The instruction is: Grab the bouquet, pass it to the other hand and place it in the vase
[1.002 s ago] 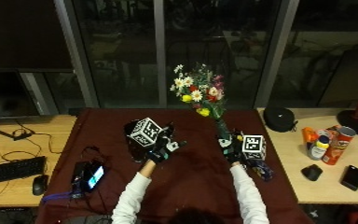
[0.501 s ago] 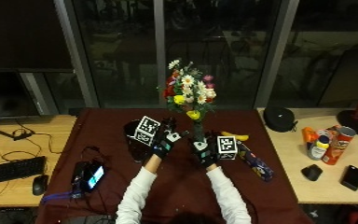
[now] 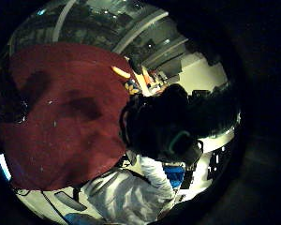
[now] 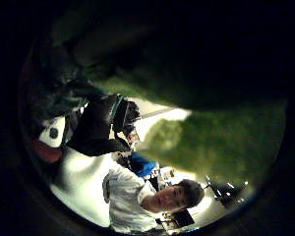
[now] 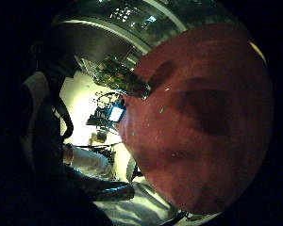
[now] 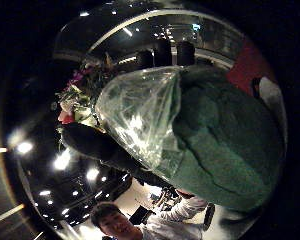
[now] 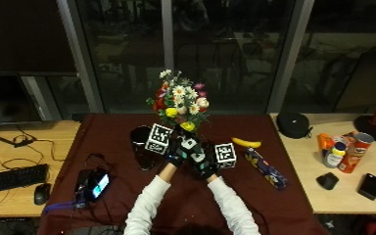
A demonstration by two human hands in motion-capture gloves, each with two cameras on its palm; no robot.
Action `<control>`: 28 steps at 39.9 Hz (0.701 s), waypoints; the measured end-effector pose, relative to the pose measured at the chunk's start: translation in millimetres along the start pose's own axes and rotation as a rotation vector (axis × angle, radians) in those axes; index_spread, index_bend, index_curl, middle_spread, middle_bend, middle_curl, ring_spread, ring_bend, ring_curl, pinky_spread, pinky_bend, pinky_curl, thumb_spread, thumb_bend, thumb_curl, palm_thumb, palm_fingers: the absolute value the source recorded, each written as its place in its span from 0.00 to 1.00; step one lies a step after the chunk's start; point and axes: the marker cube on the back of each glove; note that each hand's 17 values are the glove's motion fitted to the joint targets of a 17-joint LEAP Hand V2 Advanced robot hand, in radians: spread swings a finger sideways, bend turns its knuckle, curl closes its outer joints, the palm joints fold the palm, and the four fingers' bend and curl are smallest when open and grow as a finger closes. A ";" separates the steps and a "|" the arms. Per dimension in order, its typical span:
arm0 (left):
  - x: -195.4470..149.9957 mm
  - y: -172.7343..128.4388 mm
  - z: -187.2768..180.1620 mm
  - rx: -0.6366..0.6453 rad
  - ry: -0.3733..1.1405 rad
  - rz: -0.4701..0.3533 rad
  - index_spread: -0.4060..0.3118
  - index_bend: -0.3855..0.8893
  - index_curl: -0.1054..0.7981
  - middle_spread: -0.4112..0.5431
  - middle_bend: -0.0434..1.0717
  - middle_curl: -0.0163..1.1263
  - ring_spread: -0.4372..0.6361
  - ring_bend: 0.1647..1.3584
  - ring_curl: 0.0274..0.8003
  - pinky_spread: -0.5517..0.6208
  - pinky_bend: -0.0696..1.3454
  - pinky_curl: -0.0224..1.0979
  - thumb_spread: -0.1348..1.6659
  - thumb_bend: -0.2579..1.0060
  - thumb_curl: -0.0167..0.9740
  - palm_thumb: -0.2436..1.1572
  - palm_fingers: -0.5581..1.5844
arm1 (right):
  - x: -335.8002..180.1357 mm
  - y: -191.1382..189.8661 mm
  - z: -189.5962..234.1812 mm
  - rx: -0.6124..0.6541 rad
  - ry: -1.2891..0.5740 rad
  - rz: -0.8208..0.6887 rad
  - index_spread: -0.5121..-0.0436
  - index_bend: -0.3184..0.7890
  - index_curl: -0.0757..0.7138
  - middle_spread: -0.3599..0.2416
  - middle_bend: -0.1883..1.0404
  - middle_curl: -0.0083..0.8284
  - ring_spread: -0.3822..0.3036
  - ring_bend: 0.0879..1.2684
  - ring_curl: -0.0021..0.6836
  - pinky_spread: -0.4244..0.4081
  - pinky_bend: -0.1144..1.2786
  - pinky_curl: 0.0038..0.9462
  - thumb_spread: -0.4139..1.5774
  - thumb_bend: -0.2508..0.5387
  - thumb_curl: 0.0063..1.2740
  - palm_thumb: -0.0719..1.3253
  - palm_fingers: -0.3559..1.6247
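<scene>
Red, white, yellow, pink bouquet (image 7: 180, 104); maroon tablecloth (image 7: 116, 142)

Much of the left thumb side palm view is filled by a blurred green mass (image 4: 221, 132), which lies close to the palm; what it belongs to cannot be told from here. Beside it a gloved hand (image 4: 96, 125) is seen, though which hand it is cannot be told, and a white sleeve (image 4: 81, 179) runs from it. A person in a white top (image 4: 128, 199) is shown beyond the sleeve.
</scene>
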 end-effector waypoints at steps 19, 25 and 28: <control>-6.7 -6.6 5.3 0.078 0.029 0.020 0.41 0.50 0.52 0.29 0.35 0.37 0.35 0.26 0.29 0.38 0.30 0.31 0.62 0.21 0.41 0.61 0.75 | 1.1 4.3 6.1 0.013 -0.006 0.051 0.64 0.70 0.87 0.35 0.86 0.77 0.30 0.81 0.83 0.19 0.59 0.51 0.44 0.28 0.58 0.77 0.88; 0.7 -6.1 9.2 0.123 0.114 0.052 0.33 0.41 0.51 0.19 0.39 0.41 0.21 0.26 0.35 0.24 0.37 0.35 0.50 0.23 0.51 0.74 0.83 | 12.8 0.0 10.8 -0.001 -0.006 0.014 0.64 0.69 0.88 0.35 0.86 0.77 0.30 0.81 0.83 0.19 0.59 0.51 0.44 0.28 0.59 0.77 0.88; 0.2 -6.8 11.1 0.131 0.156 0.053 0.31 0.41 0.52 0.18 0.42 0.43 0.16 0.32 0.40 0.20 0.38 0.37 0.43 0.25 0.56 0.81 0.86 | 14.1 1.1 13.2 -0.006 0.003 0.020 0.64 0.69 0.88 0.34 0.86 0.77 0.29 0.80 0.83 0.19 0.58 0.51 0.44 0.28 0.59 0.77 0.88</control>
